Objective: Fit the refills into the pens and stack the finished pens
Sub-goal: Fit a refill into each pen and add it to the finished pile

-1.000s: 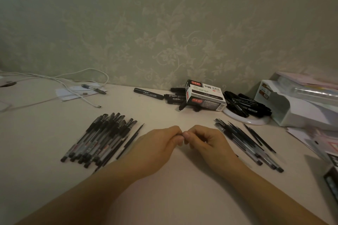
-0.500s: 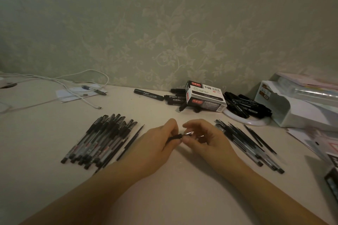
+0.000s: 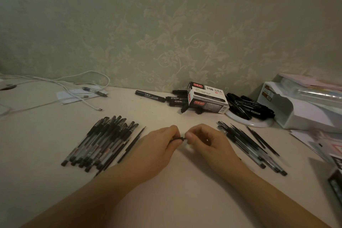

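Left hand: pinches the pen above the table.
Right hand: closed on the pen's tip end (silver tip now hidden).
Gap: narrower than before.
Stack: unchanged, left.

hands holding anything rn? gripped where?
Yes: the left hand and right hand share one slim black pen. Left fingers pinch its barrel near the end, and the right fingers pinch the tip end. Most of it is hidden.

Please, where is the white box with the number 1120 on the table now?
In the head view, the white box lies at the back of the table, right of centre, near the wall, between the loose black markers and the white plate.
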The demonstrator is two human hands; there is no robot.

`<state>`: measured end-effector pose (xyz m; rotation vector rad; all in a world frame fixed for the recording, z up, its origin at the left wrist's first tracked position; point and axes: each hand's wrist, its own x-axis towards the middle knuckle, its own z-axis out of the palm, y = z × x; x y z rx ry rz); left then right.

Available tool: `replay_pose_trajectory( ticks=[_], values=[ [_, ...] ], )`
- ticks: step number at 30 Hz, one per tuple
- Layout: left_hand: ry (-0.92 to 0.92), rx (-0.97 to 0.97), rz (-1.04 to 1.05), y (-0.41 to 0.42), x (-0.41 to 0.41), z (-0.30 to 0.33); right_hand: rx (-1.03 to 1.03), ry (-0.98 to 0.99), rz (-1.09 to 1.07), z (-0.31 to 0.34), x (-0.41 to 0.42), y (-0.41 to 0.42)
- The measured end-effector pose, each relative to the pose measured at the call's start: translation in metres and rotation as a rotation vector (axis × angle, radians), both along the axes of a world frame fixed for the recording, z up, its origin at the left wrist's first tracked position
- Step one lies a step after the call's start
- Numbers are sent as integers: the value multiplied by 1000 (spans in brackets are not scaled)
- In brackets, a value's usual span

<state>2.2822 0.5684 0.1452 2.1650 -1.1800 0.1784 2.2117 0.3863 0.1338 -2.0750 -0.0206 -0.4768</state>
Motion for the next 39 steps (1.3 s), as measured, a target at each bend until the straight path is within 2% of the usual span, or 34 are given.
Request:
replay_pose_trajectory(
  ticks=[15,19,26,28,33,35,39],
  values=[
    [8,51,15,0,-2,4,3,58,11,2,0,2],
    [7,48,31,0,-3,5,110,3,-6,5,0,1],
    [-9,9,40,1,-5,6,309,-74,-189,7,0,-5],
    [-22,10,36,1,-6,7,201,-33,-202,6,-1,-4],
    [-29,33,33,1,-7,10,-261,36,-123,3,-5,5],
    [-23,34,29,0,-7,10,-342,43,-107,4,-5,6],
    [2,41,23,0,-9,12,-363,43,-86,5,-5,7]
  ],
)
